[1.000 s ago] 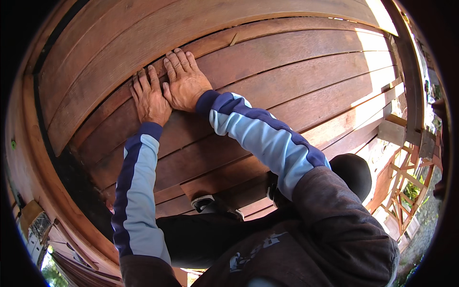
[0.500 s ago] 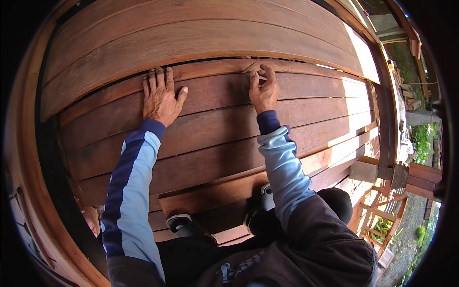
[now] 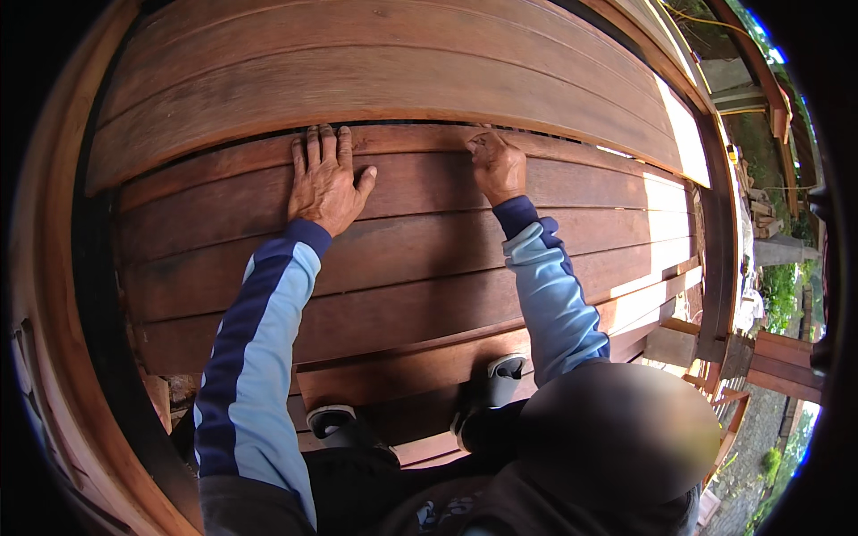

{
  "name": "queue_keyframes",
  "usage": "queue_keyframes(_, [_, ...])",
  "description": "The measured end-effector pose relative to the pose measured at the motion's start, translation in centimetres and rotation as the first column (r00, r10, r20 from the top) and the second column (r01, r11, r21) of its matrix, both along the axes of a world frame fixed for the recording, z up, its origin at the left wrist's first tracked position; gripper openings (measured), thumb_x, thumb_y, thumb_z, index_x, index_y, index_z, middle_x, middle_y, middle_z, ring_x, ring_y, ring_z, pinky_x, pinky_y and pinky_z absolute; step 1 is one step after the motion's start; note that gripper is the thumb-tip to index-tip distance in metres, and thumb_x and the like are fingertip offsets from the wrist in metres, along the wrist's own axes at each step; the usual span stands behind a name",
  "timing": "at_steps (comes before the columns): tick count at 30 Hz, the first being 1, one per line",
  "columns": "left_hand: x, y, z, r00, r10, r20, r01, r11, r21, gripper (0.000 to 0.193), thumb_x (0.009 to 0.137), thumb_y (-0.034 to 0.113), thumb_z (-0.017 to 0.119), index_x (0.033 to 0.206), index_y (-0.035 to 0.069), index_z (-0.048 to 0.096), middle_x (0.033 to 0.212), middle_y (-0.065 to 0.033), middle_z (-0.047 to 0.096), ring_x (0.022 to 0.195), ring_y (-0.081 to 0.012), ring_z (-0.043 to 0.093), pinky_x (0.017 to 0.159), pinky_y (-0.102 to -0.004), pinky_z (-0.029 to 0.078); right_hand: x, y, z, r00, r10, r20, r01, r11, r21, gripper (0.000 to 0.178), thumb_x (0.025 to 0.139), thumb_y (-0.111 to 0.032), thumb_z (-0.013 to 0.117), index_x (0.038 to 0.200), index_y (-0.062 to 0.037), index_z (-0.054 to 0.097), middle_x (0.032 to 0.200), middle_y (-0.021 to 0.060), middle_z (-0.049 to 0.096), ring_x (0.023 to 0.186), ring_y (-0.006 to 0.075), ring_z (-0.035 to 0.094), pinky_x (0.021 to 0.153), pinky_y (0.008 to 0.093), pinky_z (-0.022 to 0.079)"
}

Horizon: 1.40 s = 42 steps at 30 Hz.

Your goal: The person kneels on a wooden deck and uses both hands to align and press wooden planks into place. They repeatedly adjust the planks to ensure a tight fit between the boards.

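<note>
Reddish-brown wooden boards (image 3: 402,255) lie side by side under both arms. My left hand (image 3: 327,179) rests flat and open, its fingertips on the narrow board (image 3: 411,138) along a dark gap. To the right, my right hand (image 3: 500,165) is closed at the same narrow board, knuckles up, close to the gap. Its curled fingers hide whatever is in them. Beyond the gap lie wider, lighter brown boards (image 3: 375,85), their near edge running alongside the narrow board.
A dark beam (image 3: 98,295) borders the boards on the left, and another wooden frame member (image 3: 719,223) on the right. A loose-looking plank (image 3: 402,366) crosses by my shoes (image 3: 332,418). Cut wood pieces and greenery lie outside at right. A blurred patch covers the lower right.
The view has shifted slightly. My right hand has gone from a loose pinch by a small light wood piece at the gap to a tighter closed shape. The left hand stays flat.
</note>
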<state>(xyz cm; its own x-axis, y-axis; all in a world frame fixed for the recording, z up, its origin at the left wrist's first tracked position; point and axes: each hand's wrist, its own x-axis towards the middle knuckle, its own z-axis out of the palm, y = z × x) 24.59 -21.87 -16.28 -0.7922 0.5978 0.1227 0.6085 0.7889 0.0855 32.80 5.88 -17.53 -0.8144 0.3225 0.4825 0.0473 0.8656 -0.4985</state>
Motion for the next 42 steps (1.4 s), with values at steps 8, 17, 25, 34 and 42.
queue_keyframes(8, [0.2, -0.2, -0.4, 1.000, -0.010, -0.003, 0.010, 1.000, 0.014, 0.068, 0.095, 0.045, 0.042, 0.141, -0.004, 0.033, 0.141, -0.0247, 0.035, 0.134, -0.0399, 0.028, 0.113, -0.0531, 0.020, 0.7, -1.8, 1.3, 0.993, -0.116, -0.027, 0.101, 0.941, -0.324, 0.009, 0.084, -0.010, 0.066, 0.084, -0.0007, 0.067, 0.070, 0.0114, 0.067, 0.059, 0.0157, 0.066, 0.052, 0.0284, 0.049])
queue_keyframes(17, [0.2, -0.2, 0.0, 1.000, -0.004, -0.017, 0.004, 0.999, 0.052, 0.067, 0.094, 0.044, 0.043, 0.140, -0.004, 0.034, 0.141, -0.0255, 0.035, 0.134, -0.0404, 0.029, 0.113, -0.0535, 0.019, 0.6, -1.2, 1.3, 0.973, -0.224, -0.061, 0.161, 0.838, -0.521, 0.011, 0.081, -0.004, 0.067, 0.072, -0.0004, 0.059, 0.067, 0.0081, 0.065, 0.055, 0.0137, 0.061, 0.050, 0.0281, 0.048])
queue_keyframes(25, [0.3, -0.2, 0.1, 1.000, -0.021, 0.002, 0.021, 0.999, 0.030, 0.068, 0.095, 0.045, 0.041, 0.141, -0.004, 0.033, 0.141, -0.0251, 0.033, 0.134, -0.0397, 0.028, 0.113, -0.0526, 0.020, 0.8, 0.3, 2.7, 0.971, -0.197, 0.136, 0.231, 0.920, -0.318, 0.011, 0.076, -0.006, 0.070, 0.074, -0.0036, 0.059, 0.067, 0.0157, 0.063, 0.059, 0.0328, 0.062, 0.053, 0.0358, 0.051])
queue_keyframes(34, [-0.2, -0.1, 0.1, 0.999, -0.006, -0.035, 0.007, 0.999, 0.049, 0.065, 0.095, 0.043, 0.042, 0.140, -0.004, 0.035, 0.140, -0.0249, 0.037, 0.134, -0.0392, 0.029, 0.113, -0.0533, 0.020, 0.1, 0.5, 3.2, 0.974, 0.200, 0.109, -0.216, 0.963, 0.160, 0.008, 0.076, -0.004, 0.065, 0.080, -0.0044, 0.058, 0.071, 0.0131, 0.063, 0.062, 0.0324, 0.063, 0.056, 0.0404, 0.051])
queue_keyframes(42, [0.0, 0.3, -0.3, 1.000, 0.001, -0.019, -0.002, 1.000, -0.019, 0.064, 0.097, 0.044, 0.037, 0.143, -0.001, 0.032, 0.141, -0.0237, 0.036, 0.133, -0.0381, 0.031, 0.113, -0.0521, 0.021, 0.4, -0.8, 5.8, 0.958, 0.176, 0.225, -0.241, 0.920, 0.308, 0.005, 0.075, -0.001, 0.061, 0.079, -0.0021, 0.058, 0.081, 0.0148, 0.064, 0.074, 0.0326, 0.064, 0.065, 0.0417, 0.053])
